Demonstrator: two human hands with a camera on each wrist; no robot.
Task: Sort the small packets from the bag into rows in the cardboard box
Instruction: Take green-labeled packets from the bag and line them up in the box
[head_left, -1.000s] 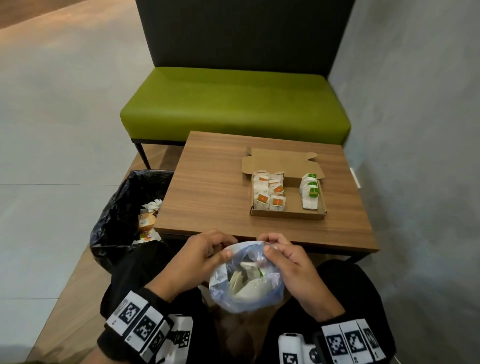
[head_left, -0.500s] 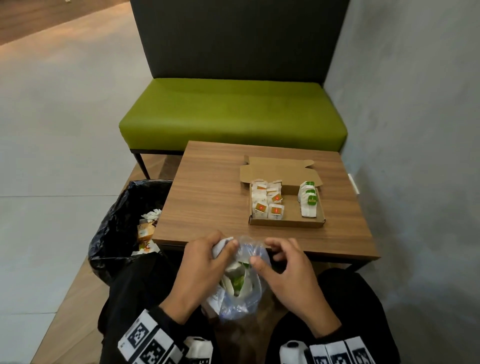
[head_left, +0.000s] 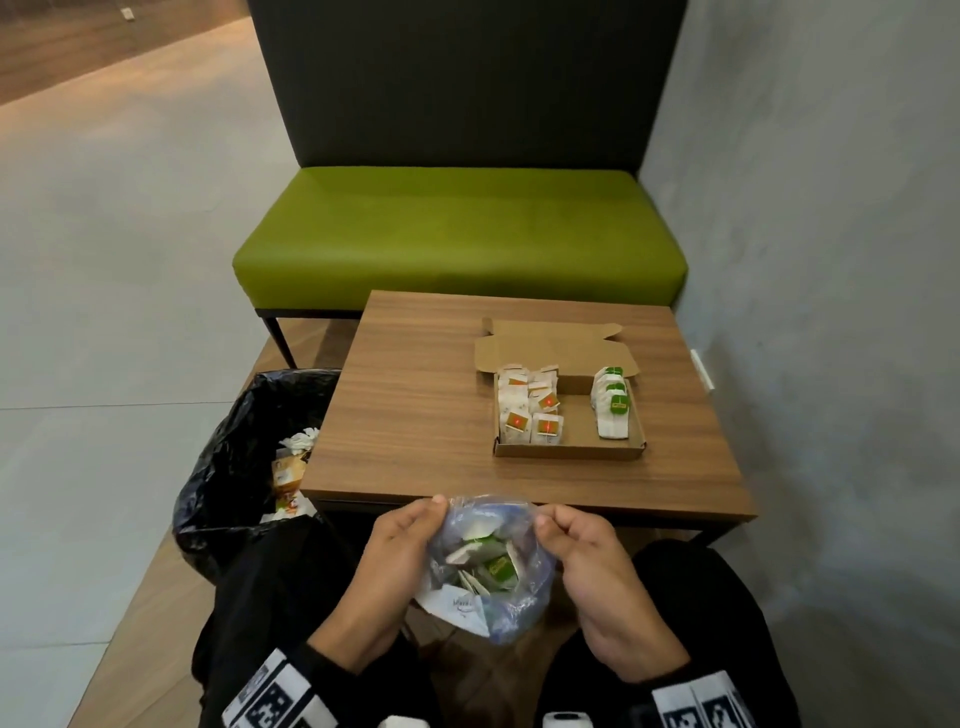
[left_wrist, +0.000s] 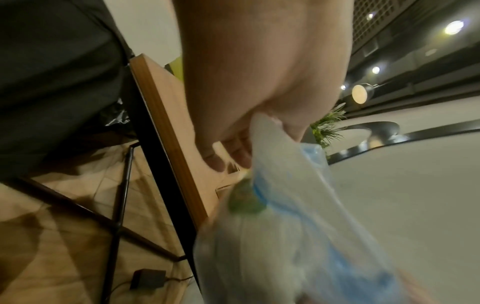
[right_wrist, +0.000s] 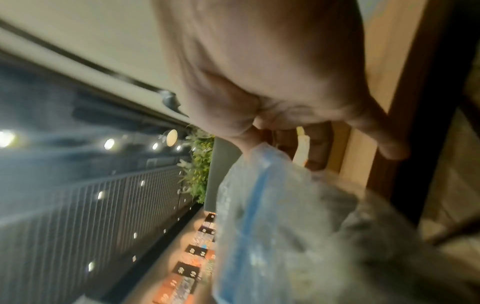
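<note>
The wooden table (head_left: 426, 395) carries an open cardboard box (head_left: 569, 451) lying flat toward its right side.

Green upholstered bench (head_left: 460, 228) with dark backrest (head_left: 467, 78) against grey wall (head_left: 831, 208); wooden desk (head_left: 415, 395) on pale tiled floor (head_left: 104, 260).

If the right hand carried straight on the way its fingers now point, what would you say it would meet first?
Probably the clear bluish plastic bag itself: the right hand pinches its rim, fingers aimed inward across the mouth. Beyond that lies the left hand on the opposite rim, though depth is hard to judge.
</note>
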